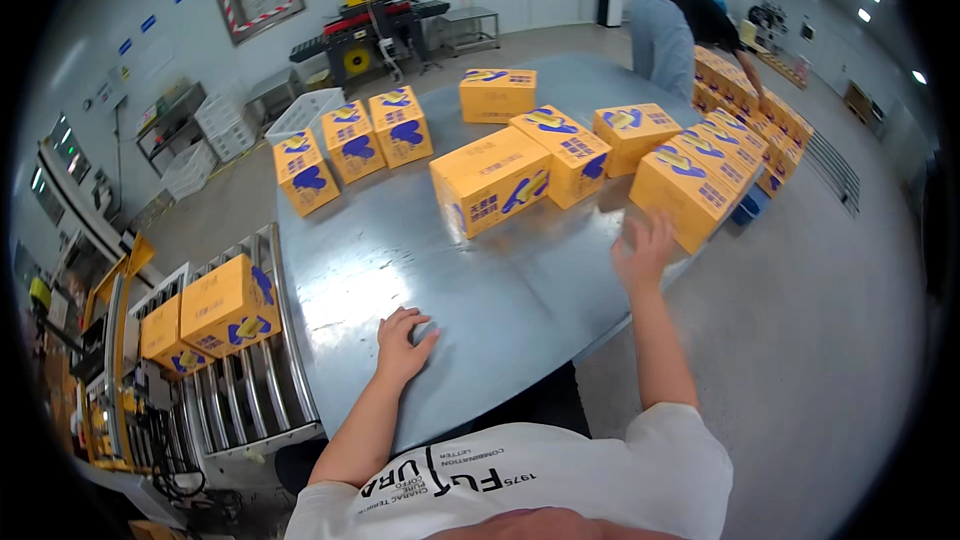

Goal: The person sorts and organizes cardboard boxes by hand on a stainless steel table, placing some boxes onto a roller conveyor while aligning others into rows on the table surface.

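My left hand [405, 345] is over the near part of the metal table [465, 315], fingers apart and holding nothing. My right hand [645, 247] reaches out with spread fingers at the near end of a row of yellow cardboard boxes. Its fingertips meet the nearest box [679, 195] in the picture; whether they press on it I cannot tell. Left of that hand lie a wide yellow box [491, 180] and another box [566, 157] set against it. A separate box [634, 139] sits behind, beside the row. Blue patterns and writing mark the boxes.
Three boxes [356, 142] stand along the table's left edge, another [499, 97] farther back. Two boxes rest on a roller conveyor [244, 382] at left. At the far right, a person [679, 30] bends over stacked boxes [780, 135]. White crates [225, 124] and a taping machine [371, 22] stand beyond.
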`<action>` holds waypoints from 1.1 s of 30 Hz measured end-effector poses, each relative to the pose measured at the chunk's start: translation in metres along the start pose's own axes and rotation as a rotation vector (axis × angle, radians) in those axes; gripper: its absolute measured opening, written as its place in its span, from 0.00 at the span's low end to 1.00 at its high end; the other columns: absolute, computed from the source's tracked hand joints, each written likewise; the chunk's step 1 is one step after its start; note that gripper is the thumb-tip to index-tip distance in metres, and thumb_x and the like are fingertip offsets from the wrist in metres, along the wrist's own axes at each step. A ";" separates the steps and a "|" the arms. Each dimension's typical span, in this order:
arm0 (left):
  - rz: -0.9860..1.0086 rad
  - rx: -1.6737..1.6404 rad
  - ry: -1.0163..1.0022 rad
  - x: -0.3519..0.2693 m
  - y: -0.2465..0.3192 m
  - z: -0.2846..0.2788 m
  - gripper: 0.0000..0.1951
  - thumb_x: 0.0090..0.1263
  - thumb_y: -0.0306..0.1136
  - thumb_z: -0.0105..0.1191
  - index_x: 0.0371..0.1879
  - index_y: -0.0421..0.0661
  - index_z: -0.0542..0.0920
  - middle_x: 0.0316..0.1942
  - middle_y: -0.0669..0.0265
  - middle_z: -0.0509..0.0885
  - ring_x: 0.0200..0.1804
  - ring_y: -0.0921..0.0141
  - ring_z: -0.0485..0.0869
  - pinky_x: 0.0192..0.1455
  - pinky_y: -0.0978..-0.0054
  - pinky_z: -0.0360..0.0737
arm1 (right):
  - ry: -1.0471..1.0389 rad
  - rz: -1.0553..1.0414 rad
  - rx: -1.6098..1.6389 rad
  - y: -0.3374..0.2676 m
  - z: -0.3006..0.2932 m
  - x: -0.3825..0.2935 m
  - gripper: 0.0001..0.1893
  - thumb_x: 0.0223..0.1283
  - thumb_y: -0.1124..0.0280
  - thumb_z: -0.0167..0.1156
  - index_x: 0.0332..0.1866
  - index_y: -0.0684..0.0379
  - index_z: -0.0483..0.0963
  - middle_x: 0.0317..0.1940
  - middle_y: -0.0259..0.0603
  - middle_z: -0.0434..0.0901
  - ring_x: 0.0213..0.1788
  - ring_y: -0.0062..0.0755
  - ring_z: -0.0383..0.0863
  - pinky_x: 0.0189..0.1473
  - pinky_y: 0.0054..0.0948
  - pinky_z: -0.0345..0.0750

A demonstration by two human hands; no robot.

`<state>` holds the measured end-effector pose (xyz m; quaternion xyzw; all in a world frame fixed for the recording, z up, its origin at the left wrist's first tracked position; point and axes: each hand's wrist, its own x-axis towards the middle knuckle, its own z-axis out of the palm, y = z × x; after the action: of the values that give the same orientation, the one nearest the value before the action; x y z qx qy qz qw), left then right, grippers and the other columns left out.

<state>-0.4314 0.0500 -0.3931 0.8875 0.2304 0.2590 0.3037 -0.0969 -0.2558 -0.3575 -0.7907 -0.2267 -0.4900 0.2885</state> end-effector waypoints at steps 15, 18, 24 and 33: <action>0.125 -0.174 0.067 -0.003 0.018 -0.005 0.13 0.62 0.42 0.67 0.39 0.47 0.86 0.36 0.62 0.87 0.39 0.60 0.83 0.49 0.63 0.76 | -0.714 -0.014 0.171 -0.019 0.023 -0.031 0.26 0.58 0.59 0.66 0.59 0.62 0.77 0.64 0.58 0.74 0.67 0.58 0.72 0.70 0.46 0.67; 0.114 -0.180 0.046 0.000 0.026 -0.001 0.13 0.63 0.44 0.66 0.38 0.49 0.86 0.35 0.64 0.86 0.38 0.61 0.82 0.54 0.60 0.73 | -0.676 -0.052 0.136 0.000 0.024 -0.035 0.23 0.63 0.62 0.64 0.59 0.66 0.76 0.63 0.59 0.76 0.66 0.57 0.73 0.69 0.44 0.68; 0.030 -0.178 0.066 -0.004 0.023 0.000 0.15 0.64 0.46 0.64 0.39 0.49 0.86 0.40 0.64 0.87 0.46 0.61 0.82 0.63 0.61 0.69 | -0.769 -0.060 0.106 0.002 0.034 -0.033 0.24 0.67 0.61 0.61 0.61 0.67 0.75 0.64 0.57 0.75 0.67 0.54 0.72 0.70 0.42 0.68; 0.046 -0.239 -0.014 -0.007 0.024 0.002 0.16 0.63 0.47 0.64 0.40 0.47 0.85 0.42 0.62 0.86 0.49 0.59 0.82 0.65 0.60 0.69 | -0.784 -0.021 0.095 0.010 0.036 -0.032 0.24 0.70 0.58 0.59 0.63 0.66 0.74 0.63 0.53 0.77 0.65 0.51 0.75 0.68 0.39 0.69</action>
<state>-0.4293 0.0284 -0.3805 0.8518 0.1755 0.2853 0.4029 -0.0804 -0.2412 -0.4014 -0.9013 -0.3501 -0.1429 0.2112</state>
